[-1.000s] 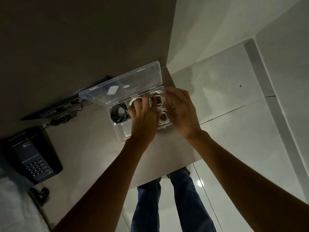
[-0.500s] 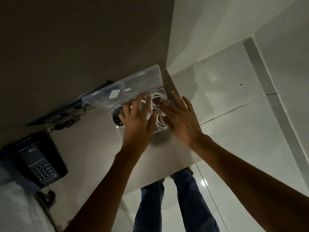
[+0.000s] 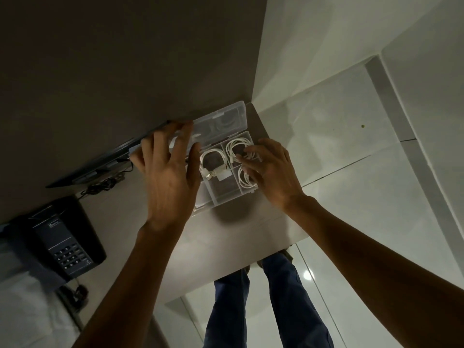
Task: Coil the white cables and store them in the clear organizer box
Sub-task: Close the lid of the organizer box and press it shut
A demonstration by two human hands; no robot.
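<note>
The white coiled cables (image 3: 238,149) lie inside the clear plastic organizer box (image 3: 221,197) on the bench. The right hand (image 3: 273,169), fingers spread, pats them down. The left hand (image 3: 170,169), spread, reaches for the box's lid (image 3: 226,121). Closing it looks like the next job.

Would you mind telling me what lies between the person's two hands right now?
In the head view, between the left hand and right hand lies the organizer box compartment holding a coiled white cable with its USB plug.

Bare forearms, no sleeves; dark blue trousers (image 3: 281,305) (likely jeans) and dark shoes (image 3: 286,254).
</note>
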